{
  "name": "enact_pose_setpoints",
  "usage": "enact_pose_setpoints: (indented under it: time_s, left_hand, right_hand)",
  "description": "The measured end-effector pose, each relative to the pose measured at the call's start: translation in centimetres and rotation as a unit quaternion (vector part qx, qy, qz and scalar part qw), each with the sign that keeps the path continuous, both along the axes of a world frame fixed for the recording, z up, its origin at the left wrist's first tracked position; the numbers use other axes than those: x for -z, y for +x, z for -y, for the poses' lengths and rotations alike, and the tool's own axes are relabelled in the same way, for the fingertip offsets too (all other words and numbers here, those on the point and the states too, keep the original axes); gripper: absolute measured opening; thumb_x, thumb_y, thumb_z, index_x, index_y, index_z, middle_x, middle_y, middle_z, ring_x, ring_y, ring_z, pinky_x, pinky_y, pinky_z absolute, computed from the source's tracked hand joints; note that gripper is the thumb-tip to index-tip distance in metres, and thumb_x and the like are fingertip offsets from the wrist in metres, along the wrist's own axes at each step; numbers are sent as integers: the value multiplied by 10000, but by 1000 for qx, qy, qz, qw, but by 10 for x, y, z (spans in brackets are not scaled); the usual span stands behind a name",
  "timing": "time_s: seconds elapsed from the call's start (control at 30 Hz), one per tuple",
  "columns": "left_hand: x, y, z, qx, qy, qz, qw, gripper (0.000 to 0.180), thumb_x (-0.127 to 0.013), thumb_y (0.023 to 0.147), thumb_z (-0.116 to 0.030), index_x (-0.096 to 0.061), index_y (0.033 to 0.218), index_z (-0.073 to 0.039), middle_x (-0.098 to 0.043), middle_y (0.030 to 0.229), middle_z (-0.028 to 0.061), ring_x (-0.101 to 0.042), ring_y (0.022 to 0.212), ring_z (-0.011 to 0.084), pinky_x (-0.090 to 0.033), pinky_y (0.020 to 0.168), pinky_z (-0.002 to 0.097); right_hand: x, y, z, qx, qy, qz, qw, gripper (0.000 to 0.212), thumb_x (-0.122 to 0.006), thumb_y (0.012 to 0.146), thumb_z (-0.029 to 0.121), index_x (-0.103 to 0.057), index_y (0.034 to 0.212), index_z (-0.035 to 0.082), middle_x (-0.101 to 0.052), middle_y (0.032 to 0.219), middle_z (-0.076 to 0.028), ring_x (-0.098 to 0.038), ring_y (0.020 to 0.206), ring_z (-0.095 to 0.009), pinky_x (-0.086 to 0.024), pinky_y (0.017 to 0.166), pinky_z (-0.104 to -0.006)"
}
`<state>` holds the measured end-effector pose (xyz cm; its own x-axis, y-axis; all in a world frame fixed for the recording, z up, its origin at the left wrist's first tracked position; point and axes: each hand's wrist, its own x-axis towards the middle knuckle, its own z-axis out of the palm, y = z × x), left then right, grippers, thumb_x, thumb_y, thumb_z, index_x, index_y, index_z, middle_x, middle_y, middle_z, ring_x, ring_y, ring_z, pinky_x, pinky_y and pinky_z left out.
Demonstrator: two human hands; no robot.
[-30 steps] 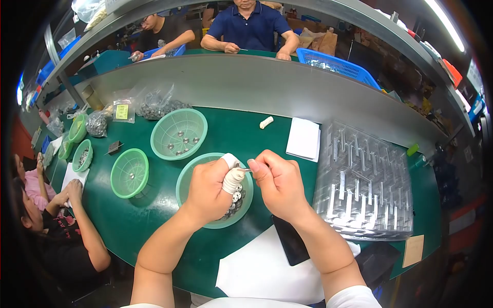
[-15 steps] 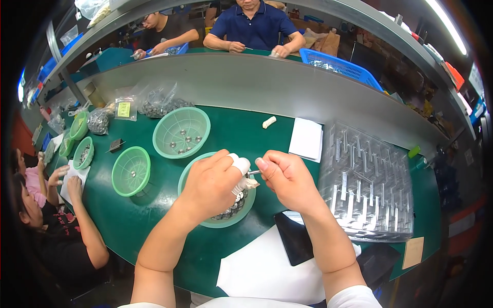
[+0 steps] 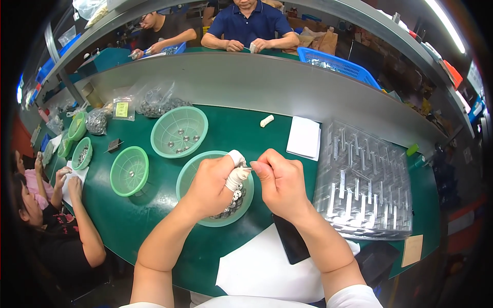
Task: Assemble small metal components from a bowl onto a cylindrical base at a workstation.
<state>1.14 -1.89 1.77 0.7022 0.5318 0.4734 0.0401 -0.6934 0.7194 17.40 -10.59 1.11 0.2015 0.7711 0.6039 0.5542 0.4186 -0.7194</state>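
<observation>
Over a green basket of small round metal parts, both hands meet at chest height. My left hand, with white finger covers on its thumb and a finger, is closed in a pinch; what it grips is mostly hidden. Between the thumb and forefinger of my right hand is a thin metal rod, whose other end reaches my left fingertips. I cannot make out what is at that end.
Two green baskets with a few metal parts stand to the left. At right are stacked clear plastic trays, white papers and a brown card. A black phone lies on white paper. Co-workers sit left and across a divider.
My left hand has turned, so its covered thumb shows more and its fingers are curled tighter. My right hand has shifted slightly, still pinching the rod. Across the divider, a co-worker's hands have moved.
</observation>
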Motion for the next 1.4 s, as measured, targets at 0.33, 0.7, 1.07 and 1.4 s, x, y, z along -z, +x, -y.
enact_pose_setpoints:
  time_s: [0.33,0.7,1.07,1.4]
  left_hand:
    - [-18,-7,14,-56,169,1,984,357,-865,773,-342,-671,879,-62,-653,700,34,-626,629,224,-488,555,344]
    - [-34,-39,36,-107,325,-46,939,303,-838,778,-303,-650,829,-71,-581,673,29,-588,609,223,-478,522,367]
    - [-51,-75,42,-36,501,-172,847,210,-727,625,-197,-598,743,-80,-529,736,52,-524,645,228,-404,529,341]
    - [-51,-69,37,-55,549,-139,822,209,-689,601,-214,-538,667,-85,-484,664,60,-490,578,229,-367,496,345]
  right_hand:
    - [-5,16,1,-323,-259,-353,839,376,-479,1104,326,-516,826,75,-393,642,58,-297,528,-31,-241,466,-217]
    - [-14,2,10,-352,-290,-308,835,358,-505,1093,326,-525,838,75,-392,644,53,-325,554,-35,-259,477,-215]
    - [-17,-14,24,-421,-342,-297,786,352,-497,1094,294,-526,810,87,-417,625,63,-328,541,-41,-251,477,-240]
    - [-23,-27,31,-420,-325,-364,765,350,-489,1099,303,-534,840,72,-368,615,66,-277,509,-35,-211,455,-227]
